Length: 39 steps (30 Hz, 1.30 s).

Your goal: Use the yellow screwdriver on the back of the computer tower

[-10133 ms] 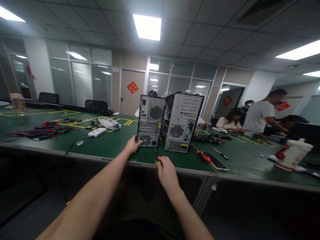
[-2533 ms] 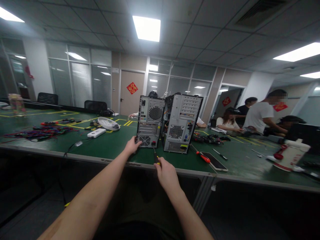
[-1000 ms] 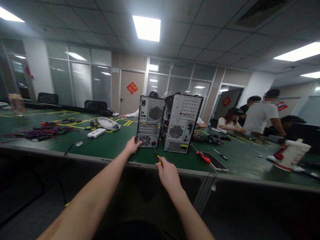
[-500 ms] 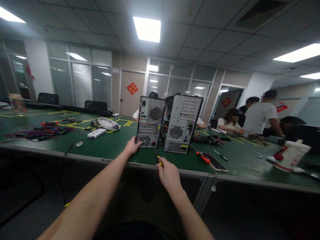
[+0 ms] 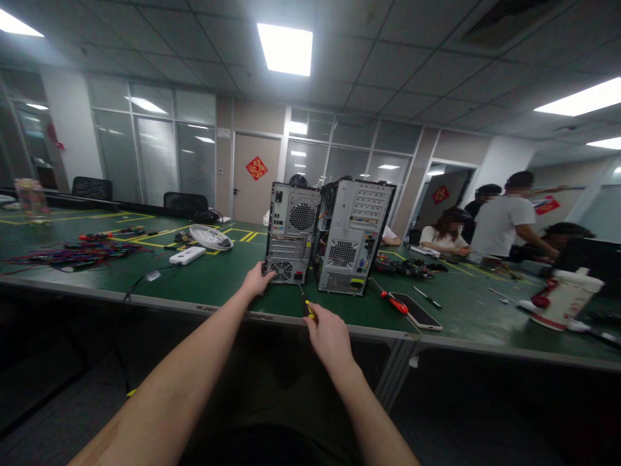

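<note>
Two computer cases stand upright side by side, their rear panels facing me. My left hand (image 5: 257, 283) grips the lower left edge of the smaller computer case (image 5: 292, 236), thumb on its back panel and fingers hidden along its side. A black-and-yellow screwdriver (image 5: 307, 305) is held in my right hand (image 5: 332, 333). Its shaft points up at the lower right of that case's back; whether the tip touches a screw cannot be made out. The larger computer case (image 5: 356, 226) is just to the right, with neither hand on it.
On the green table (image 5: 233, 259) to the right lie a red screwdriver (image 5: 398, 304), a phone (image 5: 421, 312) and a white cup (image 5: 565, 301). Leftward are a power strip (image 5: 187, 255), a white fan cover (image 5: 211, 237) and tangled wires (image 5: 80, 254). Other people are at the far right.
Both hands keep almost the same place on the case and the screwdriver. The view has tilted slightly. At the far right, a standing person's arm has shifted.
</note>
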Each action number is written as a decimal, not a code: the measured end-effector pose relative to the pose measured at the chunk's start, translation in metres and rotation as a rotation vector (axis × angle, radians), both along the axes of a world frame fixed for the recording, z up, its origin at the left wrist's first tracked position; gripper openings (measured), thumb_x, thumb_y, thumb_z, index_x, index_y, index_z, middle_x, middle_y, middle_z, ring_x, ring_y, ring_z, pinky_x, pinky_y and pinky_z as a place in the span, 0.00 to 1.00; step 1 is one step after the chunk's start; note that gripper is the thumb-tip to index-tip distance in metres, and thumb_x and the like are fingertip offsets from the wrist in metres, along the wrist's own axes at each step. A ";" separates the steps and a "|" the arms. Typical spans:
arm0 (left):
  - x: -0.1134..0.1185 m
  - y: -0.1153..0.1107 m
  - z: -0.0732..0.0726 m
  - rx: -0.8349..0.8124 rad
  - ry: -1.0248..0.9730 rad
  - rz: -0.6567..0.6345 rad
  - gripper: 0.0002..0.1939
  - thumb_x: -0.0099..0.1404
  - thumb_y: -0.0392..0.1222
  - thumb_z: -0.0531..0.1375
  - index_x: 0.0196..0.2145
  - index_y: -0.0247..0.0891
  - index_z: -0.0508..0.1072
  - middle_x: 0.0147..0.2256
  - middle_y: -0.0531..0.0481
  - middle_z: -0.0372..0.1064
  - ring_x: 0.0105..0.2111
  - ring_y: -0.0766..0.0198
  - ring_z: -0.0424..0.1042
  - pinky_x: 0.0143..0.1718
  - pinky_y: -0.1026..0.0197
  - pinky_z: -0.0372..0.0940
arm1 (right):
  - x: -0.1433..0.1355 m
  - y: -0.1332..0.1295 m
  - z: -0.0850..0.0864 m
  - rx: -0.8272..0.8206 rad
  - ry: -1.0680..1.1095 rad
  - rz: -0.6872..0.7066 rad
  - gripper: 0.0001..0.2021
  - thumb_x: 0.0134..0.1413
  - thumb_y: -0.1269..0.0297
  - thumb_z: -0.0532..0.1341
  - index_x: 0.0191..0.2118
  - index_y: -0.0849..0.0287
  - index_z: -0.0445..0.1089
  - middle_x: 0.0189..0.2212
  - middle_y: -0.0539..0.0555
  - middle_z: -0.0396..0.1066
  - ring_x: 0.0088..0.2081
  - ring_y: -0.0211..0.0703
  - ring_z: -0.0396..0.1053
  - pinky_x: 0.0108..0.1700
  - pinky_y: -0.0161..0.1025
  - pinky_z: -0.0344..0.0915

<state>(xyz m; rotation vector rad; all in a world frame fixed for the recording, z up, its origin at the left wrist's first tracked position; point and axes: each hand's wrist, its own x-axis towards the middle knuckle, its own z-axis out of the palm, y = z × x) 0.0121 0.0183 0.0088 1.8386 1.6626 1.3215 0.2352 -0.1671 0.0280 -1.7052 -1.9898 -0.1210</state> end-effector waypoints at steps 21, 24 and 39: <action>0.000 0.000 0.001 -0.009 0.019 0.008 0.26 0.63 0.48 0.63 0.56 0.37 0.66 0.53 0.39 0.71 0.53 0.55 0.70 0.54 0.57 0.62 | -0.003 0.000 0.001 -0.042 0.002 -0.053 0.17 0.66 0.55 0.54 0.55 0.56 0.66 0.38 0.57 0.77 0.41 0.47 0.75 0.43 0.38 0.64; 0.000 0.001 0.000 -0.011 0.015 0.007 0.26 0.63 0.49 0.63 0.56 0.37 0.66 0.53 0.39 0.71 0.53 0.55 0.70 0.54 0.57 0.62 | -0.002 -0.001 0.001 -0.025 -0.019 -0.020 0.16 0.63 0.59 0.57 0.56 0.52 0.66 0.42 0.55 0.77 0.44 0.46 0.74 0.45 0.37 0.63; -0.001 0.001 -0.001 -0.008 0.014 -0.001 0.27 0.64 0.49 0.62 0.57 0.36 0.65 0.55 0.38 0.70 0.54 0.55 0.70 0.54 0.57 0.61 | -0.001 0.004 -0.005 -0.013 0.011 -0.035 0.15 0.63 0.55 0.57 0.51 0.55 0.65 0.33 0.54 0.76 0.36 0.47 0.75 0.36 0.36 0.61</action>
